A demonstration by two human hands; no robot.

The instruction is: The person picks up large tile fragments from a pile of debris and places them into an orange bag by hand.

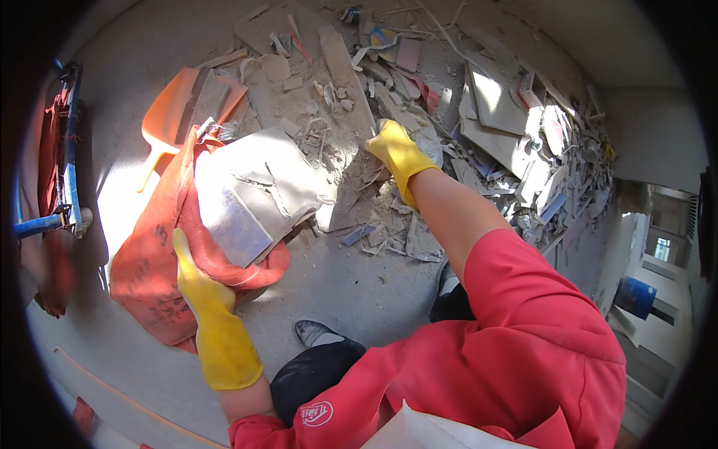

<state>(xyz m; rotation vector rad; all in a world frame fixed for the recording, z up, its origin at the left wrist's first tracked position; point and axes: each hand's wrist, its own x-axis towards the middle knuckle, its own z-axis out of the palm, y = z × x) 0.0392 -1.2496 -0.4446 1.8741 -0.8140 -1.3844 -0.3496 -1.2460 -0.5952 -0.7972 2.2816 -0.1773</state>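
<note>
My left hand (pixel 210 297), in a yellow rubber glove, grips the side of an orange-red woven sack (pixel 151 264) near its mouth. Its thumb points up along the fabric; the other fingers are mostly hidden. Broken pale board pieces (pixel 269 168) stick out of the sack's mouth. My right hand (pixel 395 154), gloved the same way, reaches down into the rubble (pixel 342 146). Its curled fingers are at the lower end of a long dusty board (pixel 345 73). Whether they hold it or another piece cannot be made out.
An orange dustpan (pixel 165 115) lies beyond the sack. Broken panels (pixel 496 112) and a heap of scraps (pixel 561 168) line the right side. A blue metal frame (pixel 70 157) stands at the far left. My shoe (pixel 314 332) is close below the sack.
</note>
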